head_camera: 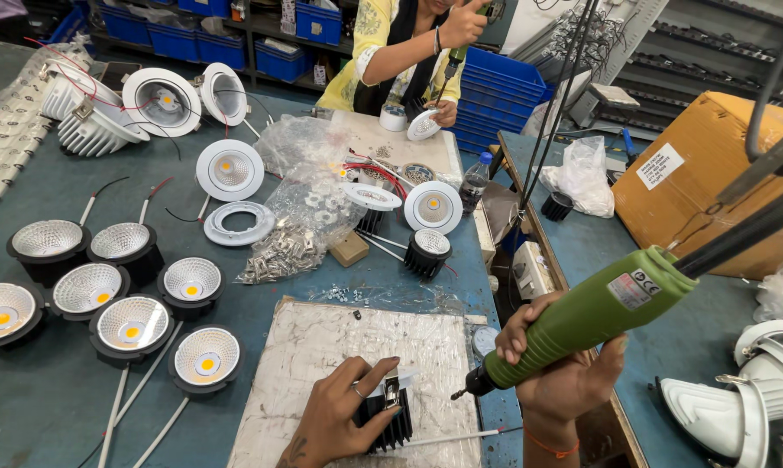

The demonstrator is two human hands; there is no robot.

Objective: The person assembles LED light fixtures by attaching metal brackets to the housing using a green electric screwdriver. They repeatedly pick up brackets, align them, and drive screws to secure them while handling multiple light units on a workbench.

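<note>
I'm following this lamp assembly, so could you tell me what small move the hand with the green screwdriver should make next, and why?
Probably swing the bit down and left onto the metal clip. The right hand holds the green electric screwdriver with its tip in the air beside the black finned lamp body, not touching it, while the left hand steadies that body on the work board.

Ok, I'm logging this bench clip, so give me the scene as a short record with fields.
Left hand: left hand holds a black finned lamp body down on the work mat
Right hand: right hand grips a green electric screwdriver, tip pointing at the lamp body
Nearby: reflector lamps grouped at left; bag of metal clips behind the mat
Other person: seated across the bench, also using a screwdriver
</note>
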